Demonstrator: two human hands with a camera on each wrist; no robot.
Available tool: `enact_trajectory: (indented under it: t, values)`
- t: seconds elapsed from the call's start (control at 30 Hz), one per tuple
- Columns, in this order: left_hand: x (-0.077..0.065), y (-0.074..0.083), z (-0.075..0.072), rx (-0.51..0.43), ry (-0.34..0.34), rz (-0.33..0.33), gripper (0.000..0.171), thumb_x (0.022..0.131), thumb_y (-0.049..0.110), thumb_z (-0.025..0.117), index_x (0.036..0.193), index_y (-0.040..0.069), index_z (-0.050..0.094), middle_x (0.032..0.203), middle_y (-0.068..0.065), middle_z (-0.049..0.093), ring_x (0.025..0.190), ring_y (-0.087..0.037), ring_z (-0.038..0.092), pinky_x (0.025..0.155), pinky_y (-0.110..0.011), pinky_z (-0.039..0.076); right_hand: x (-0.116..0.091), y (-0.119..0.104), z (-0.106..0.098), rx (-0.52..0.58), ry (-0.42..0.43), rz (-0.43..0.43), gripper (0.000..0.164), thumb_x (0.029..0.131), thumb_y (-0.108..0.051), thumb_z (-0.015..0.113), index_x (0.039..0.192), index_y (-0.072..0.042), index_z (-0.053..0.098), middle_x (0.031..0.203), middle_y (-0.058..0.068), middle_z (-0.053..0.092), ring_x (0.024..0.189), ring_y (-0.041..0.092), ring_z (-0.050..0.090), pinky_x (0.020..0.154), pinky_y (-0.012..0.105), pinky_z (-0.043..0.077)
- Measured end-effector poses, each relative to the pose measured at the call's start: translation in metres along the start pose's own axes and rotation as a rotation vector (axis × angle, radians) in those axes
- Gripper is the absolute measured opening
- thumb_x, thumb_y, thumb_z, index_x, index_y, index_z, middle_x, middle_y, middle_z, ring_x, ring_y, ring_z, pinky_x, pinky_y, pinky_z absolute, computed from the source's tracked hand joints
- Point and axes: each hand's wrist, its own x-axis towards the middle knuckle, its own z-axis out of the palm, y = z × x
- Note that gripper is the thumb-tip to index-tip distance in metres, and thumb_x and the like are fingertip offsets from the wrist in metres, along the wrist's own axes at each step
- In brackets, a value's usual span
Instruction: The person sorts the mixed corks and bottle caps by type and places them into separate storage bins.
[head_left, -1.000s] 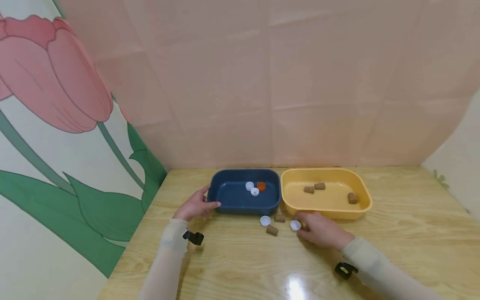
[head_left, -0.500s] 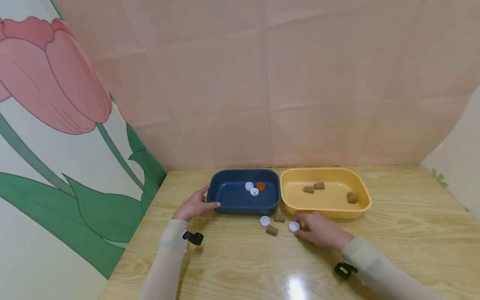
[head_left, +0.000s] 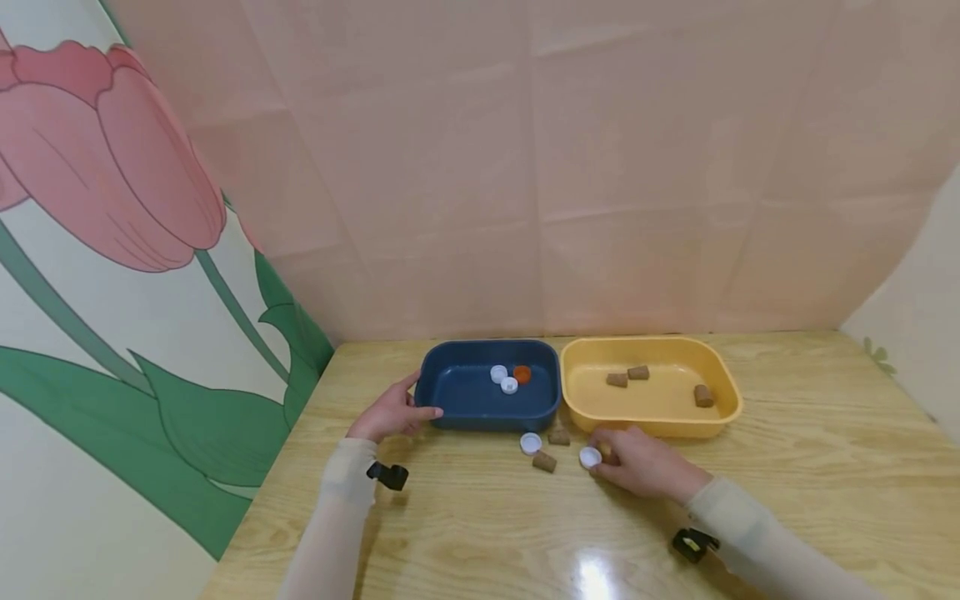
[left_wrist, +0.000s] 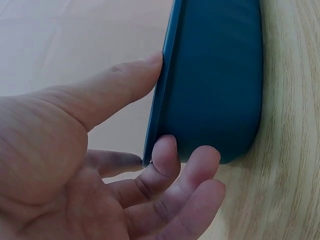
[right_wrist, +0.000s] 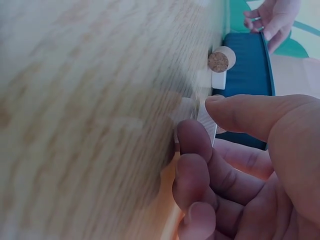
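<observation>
My left hand (head_left: pixel 395 411) grips the left end of a dark blue plastic tub (head_left: pixel 465 392). In the left wrist view its thumb lies along the rim and curled fingers touch the outer wall. By the front of a yellow tub (head_left: pixel 660 408), my right hand (head_left: pixel 641 462) pinches a white bottle cap (head_left: pixel 590 457) low at the table. The right wrist view shows the cap's ridged side (right_wrist: pixel 207 125) between thumb and forefinger. Another white bottle cap (head_left: pixel 531 443) lies before the blue tub, next to two corks, one nearer me (head_left: pixel 544 462) and one farther (head_left: pixel 558 437).
Inside the blue tub are two white caps (head_left: pixel 509 385) and an orange cap (head_left: pixel 522 374). The yellow tub, side by side with it, holds a cork (head_left: pixel 702 396) at right and two more toward its left. A pink sheet (head_left: pixel 525 208) hangs behind the wooden table (head_left: pixel 465 533).
The white cap at my right fingertips has shifted very slightly toward me. My left hand stays on the blue tub, and the tubs and loose corks have not moved.
</observation>
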Motion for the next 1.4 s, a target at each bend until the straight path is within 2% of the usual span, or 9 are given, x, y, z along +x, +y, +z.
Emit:
enact_trajectory:
  t: [0.27,0.47,0.7,0.9,1.07,1.4]
  values:
    - [-0.001,0.0,0.0,-0.008,0.008,-0.02,0.098,0.087,0.028,0.079,0.161,0.014,0.017,0.082,-0.009,0.052,0.08,-0.04,0.064,0.075,-0.045,0.057,-0.003,-0.005,-0.005,0.028,-0.013,0.016,0.015,0.091,-0.02,0.073,0.102,-0.014,0.066,0.058,-0.014,0.049,0.049,-0.001,0.042,0.044,0.02,0.036]
    - [-0.001,-0.001,0.0,-0.011,0.004,-0.014,0.098,0.087,0.028,0.08,0.161,0.015,0.016,0.079,-0.007,0.05,0.076,-0.039,0.063,0.071,-0.044,0.055,-0.005,-0.012,-0.011,0.05,-0.029,0.022,0.016,0.091,-0.018,0.074,0.103,-0.013,0.065,0.057,-0.014,0.049,0.049,-0.001,0.042,0.045,0.02,0.036]
    - [0.001,-0.001,0.0,-0.024,-0.006,-0.007,0.098,0.088,0.027,0.079,0.161,0.016,0.016,0.074,-0.005,0.047,0.066,-0.031,0.058,0.064,-0.04,0.049,-0.006,-0.017,-0.016,0.047,-0.029,0.024,0.019,0.091,-0.02,0.074,0.105,-0.011,0.064,0.059,-0.013,0.05,0.051,-0.001,0.044,0.046,0.02,0.038]
    - [0.003,-0.003,0.001,-0.022,0.0,-0.019,0.099,0.087,0.028,0.08,0.161,0.015,0.015,0.075,-0.005,0.049,0.069,-0.03,0.06,0.067,-0.039,0.053,-0.005,-0.021,-0.02,0.063,-0.03,0.001,0.021,0.092,-0.021,0.073,0.108,-0.01,0.064,0.061,-0.013,0.051,0.052,0.0,0.045,0.047,0.021,0.04]
    - [0.002,-0.002,0.001,-0.016,0.007,-0.018,0.099,0.087,0.027,0.08,0.161,0.014,0.016,0.074,-0.005,0.049,0.071,-0.033,0.062,0.067,-0.039,0.055,0.0,-0.026,-0.026,0.054,-0.006,0.001,0.021,0.093,-0.022,0.072,0.108,-0.011,0.064,0.059,-0.013,0.049,0.049,-0.001,0.043,0.045,0.02,0.038]
    - [-0.001,0.001,0.001,-0.01,0.009,-0.014,0.098,0.087,0.027,0.079,0.161,0.013,0.017,0.074,-0.005,0.05,0.071,-0.034,0.062,0.068,-0.04,0.055,0.023,-0.043,-0.054,0.004,0.041,0.054,0.022,0.093,-0.024,0.072,0.109,-0.012,0.064,0.06,-0.008,0.049,0.049,0.005,0.043,0.046,0.022,0.037]
